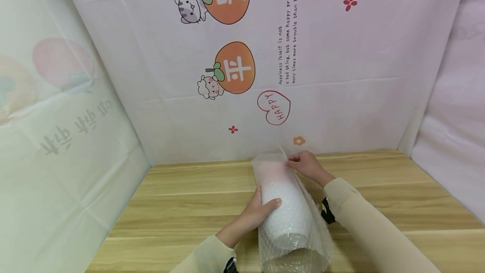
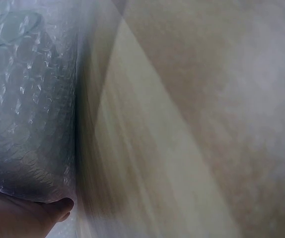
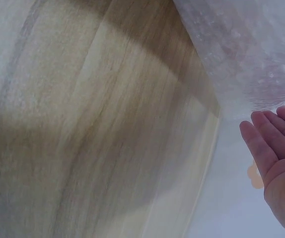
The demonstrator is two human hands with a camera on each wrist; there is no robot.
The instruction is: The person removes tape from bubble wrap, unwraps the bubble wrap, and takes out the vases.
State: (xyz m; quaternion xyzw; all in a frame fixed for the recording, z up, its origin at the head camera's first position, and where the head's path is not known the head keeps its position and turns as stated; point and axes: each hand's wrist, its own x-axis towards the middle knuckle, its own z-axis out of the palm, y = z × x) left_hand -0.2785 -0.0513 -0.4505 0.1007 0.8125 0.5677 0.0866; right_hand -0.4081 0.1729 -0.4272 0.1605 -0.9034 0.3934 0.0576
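A white, cylinder-like object [image 1: 285, 205] with a pinkish far part lies inside clear bubble wrap [image 1: 318, 243]; its exact kind is hidden. My left hand [image 1: 257, 210] grips the wrapped object from the left, thumb lying on top. The left wrist view shows bubble wrap [image 2: 28, 109] curving over part of that hand [image 2: 23, 215]. At the far end, my right hand [image 1: 307, 165] pinches the edge of the wrap, beside a thin pale strip or fold sticking up. In the right wrist view several fingers of this hand [image 3: 281, 163] extend just below the wrap [image 3: 247, 54].
The wood-grain table [image 1: 189, 205] ends at a pale printed cloth [image 1: 326, 117] hanging behind it. More cloth hangs along the left [image 1: 75, 167] and right [image 1: 451, 138] sides. The near end of the bubble wrap flares loosely on the table.
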